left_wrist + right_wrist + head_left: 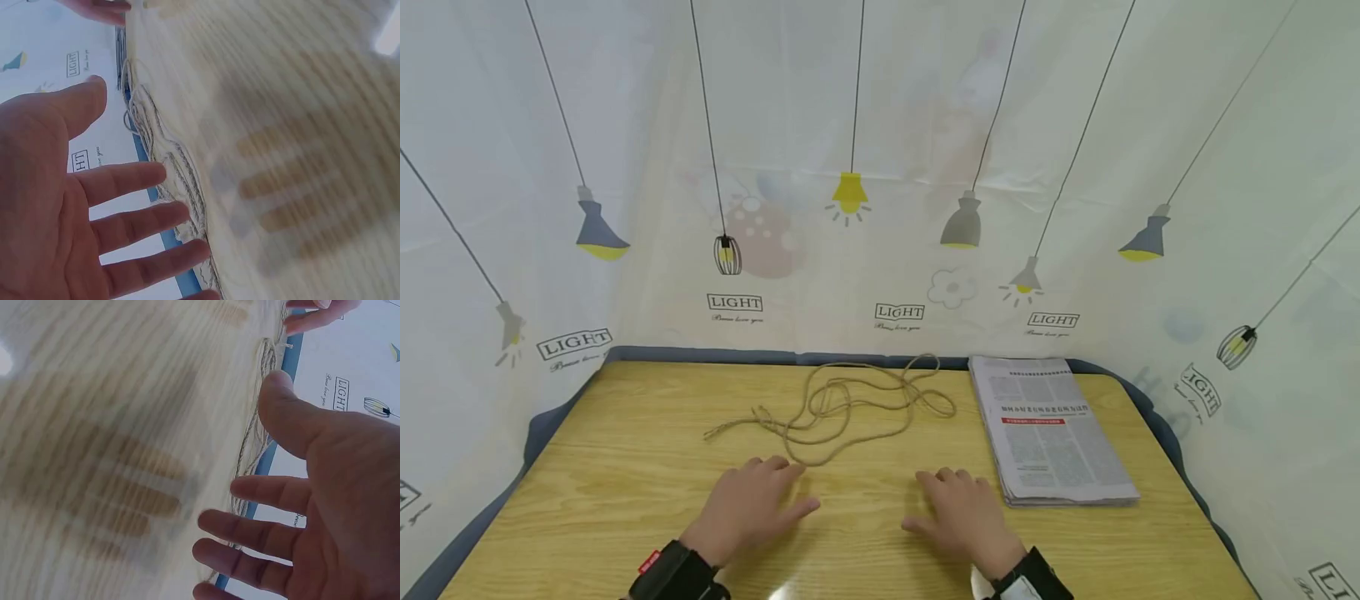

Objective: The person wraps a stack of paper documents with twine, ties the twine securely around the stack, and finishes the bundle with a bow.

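A loosely looped length of tan twine (850,404) lies on the table's far half, its frayed end pointing left. My left hand (751,507) is nearest to it, just in front of its lower loops. In the left wrist view the left hand (75,187) has its fingers spread and nothing in them. My right hand (958,512) hovers between the twine and a stack of newspapers (1052,429) on the right. Seen from the right wrist, the right hand (312,487) is likewise spread and holds nothing; the twine (250,437) shows beyond its fingers.
The wood-grain table (625,467) fills the lower part of the head view. Behind it and at both sides hangs a pale cloth (820,275) printed with lamps, its dark blue border (700,356) along the table edge. Dark bands (673,575) circle the wrists.
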A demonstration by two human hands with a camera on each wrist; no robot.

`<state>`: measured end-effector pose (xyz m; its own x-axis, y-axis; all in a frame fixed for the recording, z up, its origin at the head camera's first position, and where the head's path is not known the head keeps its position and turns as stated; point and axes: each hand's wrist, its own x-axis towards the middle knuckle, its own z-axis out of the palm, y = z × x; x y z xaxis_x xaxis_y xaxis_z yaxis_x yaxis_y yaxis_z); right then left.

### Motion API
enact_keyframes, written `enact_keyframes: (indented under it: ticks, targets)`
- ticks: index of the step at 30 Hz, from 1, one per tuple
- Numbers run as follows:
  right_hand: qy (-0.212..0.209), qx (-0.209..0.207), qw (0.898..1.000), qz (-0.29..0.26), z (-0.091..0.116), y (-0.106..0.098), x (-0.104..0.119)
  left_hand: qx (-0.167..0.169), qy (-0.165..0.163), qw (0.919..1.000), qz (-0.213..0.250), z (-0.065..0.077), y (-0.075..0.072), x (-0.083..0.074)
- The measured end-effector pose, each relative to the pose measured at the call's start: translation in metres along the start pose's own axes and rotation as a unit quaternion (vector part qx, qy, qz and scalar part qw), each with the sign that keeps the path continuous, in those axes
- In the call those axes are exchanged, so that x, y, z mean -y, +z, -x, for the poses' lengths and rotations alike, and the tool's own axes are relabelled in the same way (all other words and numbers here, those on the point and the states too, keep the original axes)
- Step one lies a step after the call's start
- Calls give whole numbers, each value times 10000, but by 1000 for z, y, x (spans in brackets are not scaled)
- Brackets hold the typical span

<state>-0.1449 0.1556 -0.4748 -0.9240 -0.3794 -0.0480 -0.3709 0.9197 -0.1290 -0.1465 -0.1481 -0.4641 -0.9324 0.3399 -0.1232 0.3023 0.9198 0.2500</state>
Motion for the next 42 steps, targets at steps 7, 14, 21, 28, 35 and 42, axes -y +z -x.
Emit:
enact_keyframes:
  ticks: [7,14,21,28,35,42]
  targets:
    - [-417,-213,9979,-453,-10,-6,-8,-220,363,9991,-16,-12,-9,1]
    - [-226,-259,9977,-580,-18,-12,-6,-486,488,9976,67,-25,-7,5]
    - [-168,-221,9983,-510,-27,-16,-4,-907,576,9942,-7,-36,-3,8]
    - [-265,-416,9980,-403,-38,-11,-2,-1169,430,9922,-79,-46,1,8]
    - [-218,-373,9983,-397,-46,-1,0,-938,320,9951,18,-57,14,3]
    - [-253,-289,9981,-486,-50,3,4,-911,393,9951,54,-62,24,-4]
